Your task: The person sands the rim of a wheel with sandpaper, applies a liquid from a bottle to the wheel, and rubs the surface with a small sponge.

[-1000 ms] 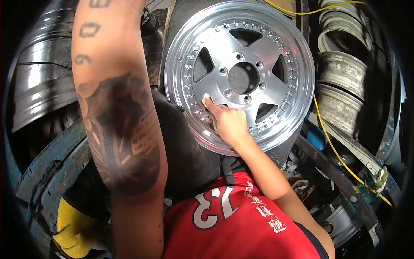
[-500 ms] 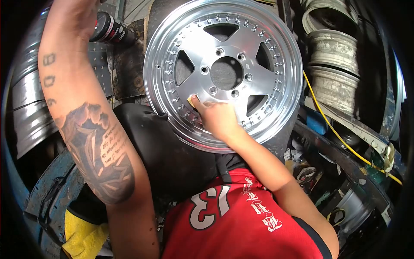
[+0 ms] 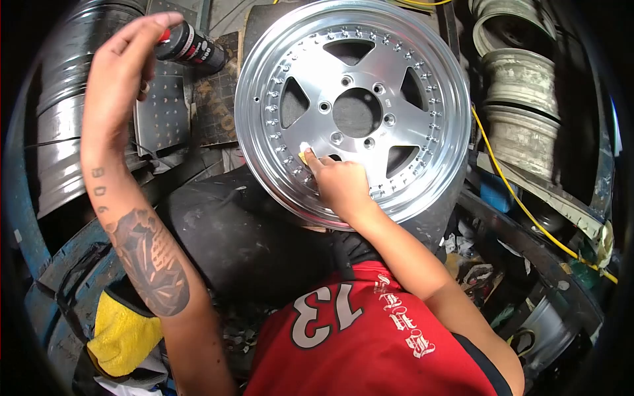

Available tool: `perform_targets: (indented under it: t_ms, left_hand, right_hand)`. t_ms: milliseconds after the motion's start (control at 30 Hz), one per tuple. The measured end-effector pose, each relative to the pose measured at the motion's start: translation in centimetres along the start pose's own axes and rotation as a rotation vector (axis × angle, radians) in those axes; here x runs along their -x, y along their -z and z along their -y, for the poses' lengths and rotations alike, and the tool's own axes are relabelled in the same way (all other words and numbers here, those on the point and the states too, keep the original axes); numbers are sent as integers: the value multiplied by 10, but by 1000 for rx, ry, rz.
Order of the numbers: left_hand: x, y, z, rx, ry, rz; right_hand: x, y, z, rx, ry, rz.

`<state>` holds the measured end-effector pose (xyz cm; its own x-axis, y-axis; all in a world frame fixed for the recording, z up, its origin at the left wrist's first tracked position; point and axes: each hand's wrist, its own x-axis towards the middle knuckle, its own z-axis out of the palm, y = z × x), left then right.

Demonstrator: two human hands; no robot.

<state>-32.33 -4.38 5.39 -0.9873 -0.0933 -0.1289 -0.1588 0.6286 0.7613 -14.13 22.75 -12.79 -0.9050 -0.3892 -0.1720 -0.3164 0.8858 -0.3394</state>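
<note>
A polished silver alloy wheel (image 3: 317, 72), with studs around its face, lies before my lap. My right hand (image 3: 340, 185) rests on the lower left of its face. Those fingers press a small yellow cloth or pad (image 3: 304, 157) with a white dab at its edge against a spoke. At upper left my left hand (image 3: 122, 63) reaches to a black bottle (image 3: 191, 49) with a red cap. Its fingers stretch out over the cap, and the thumb side stays apart from it. Contact with the cap is not clear.
Worn wheel rims (image 3: 518, 142) are stacked at right, beside a yellow cable (image 3: 508, 181). Dark shiny rims (image 3: 63, 145) stand at left. A perforated metal plate (image 3: 162, 115) lies near the bottle. A yellow towel (image 3: 122, 336) hangs at lower left.
My left hand has come lower into view and its fingers now show by the red cap. My right hand stays at nearly the same spot on the wheel. The view has shifted slightly.
</note>
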Motion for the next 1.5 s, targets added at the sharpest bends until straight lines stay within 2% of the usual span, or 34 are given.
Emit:
perform_targets:
  t_ms: [67,133,200,267,367,400,433,500,600,700,800,900,1000,1100,1233,1267,1367,1400,1500]
  left_hand:
    - [2,2,5,8,45,71]
    - [-3,-13,7,-40,-34,92]
    - [-9,-29,9,-89,-132,117]
    - [-8,-38,2,-124,-149,217]
    - [-11,-41,-3,-163,-211,273]
    - [-12,-43,-2,-174,-229,282]
    - [-14,-44,0,-171,-214,283]
    - [-19,-43,1,-174,-185,286]
    - [-18,-42,-2,-178,-159,329]
    - [-18,-44,4,-127,-154,384]
    - [-15,-39,3,-118,-148,395]
    - [-12,-37,1,-96,-165,366]
    - [-15,-41,5,-58,-188,392]
    - [-12,-39,5,-82,-180,401]
    - [-11,-40,-3,-96,-199,435]
    - [-13,-45,3,-75,-217,418]
    - [-5,-40,-4,-108,-162,423]
    - [-6,-39,-5,-128,-158,432]
    - [-9,-40,-6,-104,-177,422]
  right_hand:
    - [1,1,0,-22,-18,2]
    - [-13,4,-8,-68,-12,-34]
    - [-13,10,-15,-307,-82,-201]
    - [-6,18,-17,-599,-169,-334]
    - [16,23,-21,-670,-310,-200]
    - [19,19,-21,-695,-293,-213]
    - [23,18,-20,-678,-322,-126]
    - [20,18,-16,-487,-176,-167]
    - [7,21,-6,-399,-152,-138]
    - [-4,15,-2,-294,18,-271]
    - [2,5,-3,-85,30,-28]
    - [3,6,-2,39,46,47]
    - [3,4,-2,-17,36,-16]
    - [-3,19,-1,21,6,191]
    - [-7,6,-5,-121,20,-39]
    - [-3,9,-10,-67,16,72]
    - [-7,29,4,24,-28,201]
    - [-9,20,2,29,-4,137]
    - [0,15,-2,12,7,114]
